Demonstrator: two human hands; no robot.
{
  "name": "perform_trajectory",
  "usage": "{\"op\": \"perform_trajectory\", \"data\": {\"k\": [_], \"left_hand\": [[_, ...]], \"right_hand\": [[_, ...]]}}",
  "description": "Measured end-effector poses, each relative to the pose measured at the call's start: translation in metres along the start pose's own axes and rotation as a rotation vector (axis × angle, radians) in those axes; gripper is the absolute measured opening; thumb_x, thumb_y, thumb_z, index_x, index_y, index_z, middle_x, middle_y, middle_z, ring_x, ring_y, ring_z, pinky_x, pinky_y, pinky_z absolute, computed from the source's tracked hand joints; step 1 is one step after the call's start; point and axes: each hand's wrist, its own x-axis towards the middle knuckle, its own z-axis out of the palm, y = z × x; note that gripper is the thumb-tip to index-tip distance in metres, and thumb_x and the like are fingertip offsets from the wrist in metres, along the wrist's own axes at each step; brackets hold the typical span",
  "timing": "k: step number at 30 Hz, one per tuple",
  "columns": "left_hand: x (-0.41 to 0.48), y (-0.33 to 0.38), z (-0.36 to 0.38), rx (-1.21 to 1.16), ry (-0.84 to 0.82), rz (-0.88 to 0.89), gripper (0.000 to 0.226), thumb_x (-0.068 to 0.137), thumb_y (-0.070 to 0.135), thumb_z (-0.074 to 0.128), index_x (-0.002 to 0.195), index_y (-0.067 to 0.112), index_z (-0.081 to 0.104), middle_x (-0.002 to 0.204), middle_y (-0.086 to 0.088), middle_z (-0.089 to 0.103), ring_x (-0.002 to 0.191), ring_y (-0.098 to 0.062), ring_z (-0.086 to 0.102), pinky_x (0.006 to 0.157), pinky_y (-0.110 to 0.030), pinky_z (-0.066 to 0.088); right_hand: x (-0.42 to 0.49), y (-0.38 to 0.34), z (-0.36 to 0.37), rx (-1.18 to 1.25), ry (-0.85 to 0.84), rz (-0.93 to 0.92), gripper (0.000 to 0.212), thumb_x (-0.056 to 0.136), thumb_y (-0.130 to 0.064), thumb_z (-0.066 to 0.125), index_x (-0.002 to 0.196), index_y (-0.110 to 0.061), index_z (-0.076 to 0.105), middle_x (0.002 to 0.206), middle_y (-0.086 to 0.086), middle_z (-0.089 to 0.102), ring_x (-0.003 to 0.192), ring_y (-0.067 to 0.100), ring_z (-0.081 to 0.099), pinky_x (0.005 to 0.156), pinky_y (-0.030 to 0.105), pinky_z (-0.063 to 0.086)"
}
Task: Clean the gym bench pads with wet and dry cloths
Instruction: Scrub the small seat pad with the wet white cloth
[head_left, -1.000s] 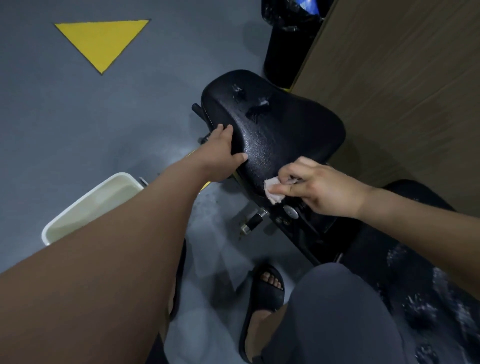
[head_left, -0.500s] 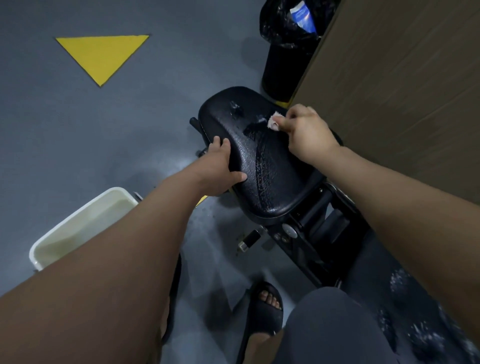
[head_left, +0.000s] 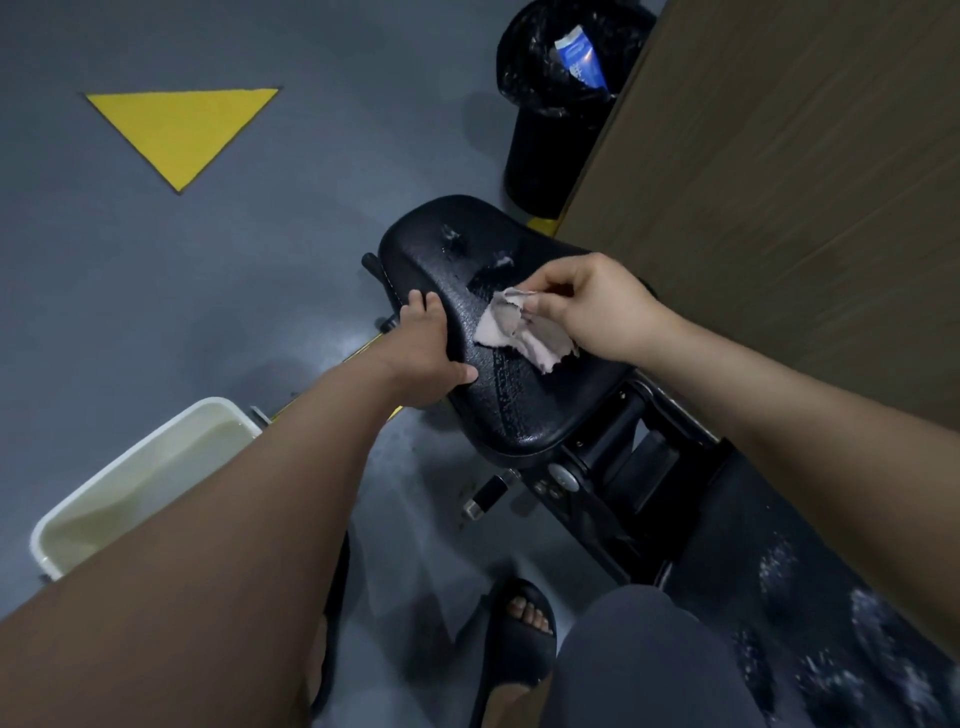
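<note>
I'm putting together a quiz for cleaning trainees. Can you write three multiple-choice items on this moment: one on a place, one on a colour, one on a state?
1. Where does the white tub of water stand?
A. On the floor, left of the seat pad
B. On the seat pad
C. On a shelf

2. What colour is the triangle painted on the floor?
A. Red
B. Yellow
C. White

3. What is the right hand doing?
A. Resting flat and empty
B. Pinching the cloth on the seat pad
C. Dipping the cloth in the tub

Answers: 1 A, the tub sits on the floor at the left; 2 B, the triangle is plainly yellow; 3 B, its fingers pinch the cloth's edge over the pad.
</note>
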Motion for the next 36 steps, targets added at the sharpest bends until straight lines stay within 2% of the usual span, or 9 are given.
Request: {"op": "perform_trajectory", "data": {"k": [4, 6, 9, 13, 19, 22, 27, 30, 36], "left_hand": [[0.0, 0.0, -0.001, -0.015, -0.001, -0.01, 0.106, 0.097, 0.034, 0.067, 0.159, 0.004, -0.014, 0.167, -0.015, -0.021, 0.157, -0.029, -0.003, 0.125, -0.037, 0.011], [0.0, 0.0, 0.0, -0.021, 0.001, -0.012, 0.106, 0.097, 0.033, 0.067, 0.159, 0.004, -0.014, 0.167, -0.015, -0.021, 0.157, -0.028, -0.004, 0.125, -0.037, 0.01], [0.0, 0.002, 0.0, -0.02, 0.002, -0.015, 0.107, 0.096, 0.033, 0.068, 0.159, 0.002, -0.014, 0.167, -0.017, -0.021, 0.157, -0.029, -0.005, 0.126, -0.038, 0.01], [0.0, 0.002, -0.001, -0.012, -0.008, -0.018, 0.107, 0.097, 0.034, 0.067, 0.158, 0.001, -0.014, 0.166, -0.018, -0.021, 0.157, -0.03, -0.005, 0.126, -0.039, 0.011], [-0.001, 0.002, -0.001, -0.013, -0.011, -0.011, 0.106, 0.097, 0.034, 0.067, 0.158, 0.001, -0.014, 0.166, -0.018, -0.021, 0.157, -0.031, -0.005, 0.126, -0.039, 0.01], [-0.001, 0.002, -0.001, -0.014, -0.009, -0.009, 0.107, 0.097, 0.034, 0.067, 0.158, 0.001, -0.014, 0.166, -0.019, -0.021, 0.157, -0.031, -0.004, 0.127, -0.04, 0.011], [-0.002, 0.004, -0.001, -0.006, 0.0, -0.014, 0.106, 0.097, 0.034, 0.067, 0.158, 0.0, -0.013, 0.166, -0.019, -0.02, 0.157, -0.031, -0.004, 0.126, -0.041, 0.011], [-0.002, 0.003, 0.0, -0.007, 0.006, -0.013, 0.107, 0.097, 0.035, 0.067, 0.159, 0.001, -0.013, 0.167, -0.019, -0.02, 0.157, -0.031, -0.003, 0.127, -0.04, 0.011], [0.0, 0.003, 0.001, -0.01, 0.006, -0.025, 0.108, 0.097, 0.034, 0.067, 0.158, 0.001, -0.014, 0.166, -0.018, -0.021, 0.157, -0.029, -0.007, 0.126, -0.039, 0.009]], "right_hand": [[0.009, 0.008, -0.006, -0.058, -0.011, 0.165, 0.01, 0.1, -0.028, 0.062, 0.103, -0.02, 0.067, 0.091, 0.001, 0.068, 0.076, 0.015, 0.057, 0.062, 0.026, 0.044], [0.009, 0.02, -0.006, -0.24, 0.058, 0.255, 0.018, 0.098, -0.028, 0.062, 0.113, -0.019, 0.063, 0.105, 0.003, 0.062, 0.094, 0.022, 0.059, 0.076, 0.031, 0.049], [-0.001, 0.024, 0.004, -0.351, 0.264, 0.094, 0.021, 0.096, -0.02, 0.058, 0.116, -0.013, 0.062, 0.115, 0.012, 0.054, 0.107, 0.035, 0.056, 0.092, 0.044, 0.05], [-0.016, 0.018, 0.023, -0.375, 0.18, -0.107, 0.026, 0.096, -0.033, 0.064, 0.116, -0.018, 0.066, 0.115, 0.008, 0.055, 0.106, 0.029, 0.054, 0.091, 0.036, 0.046], [-0.017, 0.024, 0.01, -0.165, 0.253, 0.071, 0.023, 0.093, -0.01, 0.052, 0.113, -0.014, 0.063, 0.102, 0.006, 0.066, 0.087, 0.021, 0.062, 0.074, 0.025, 0.041], [-0.015, 0.033, 0.0, -0.189, 0.262, 0.165, 0.033, 0.091, -0.01, 0.057, 0.123, -0.015, 0.06, 0.109, 0.005, 0.059, 0.094, 0.02, 0.057, 0.079, 0.023, 0.04], [-0.022, 0.028, 0.006, -0.344, 0.325, -0.119, 0.028, 0.09, -0.009, 0.057, 0.117, -0.01, 0.065, 0.116, 0.011, 0.055, 0.102, 0.031, 0.058, 0.088, 0.042, 0.051], [-0.025, 0.027, 0.021, -0.404, 0.175, -0.267, 0.031, 0.099, -0.026, 0.057, 0.127, -0.016, 0.067, 0.125, 0.007, 0.06, 0.113, 0.032, 0.056, 0.093, 0.042, 0.049], [0.01, 0.041, 0.03, -0.479, 0.14, -0.21, 0.037, 0.102, -0.032, 0.056, 0.133, -0.015, 0.067, 0.137, 0.013, 0.062, 0.122, 0.043, 0.056, 0.107, 0.049, 0.045]]}}
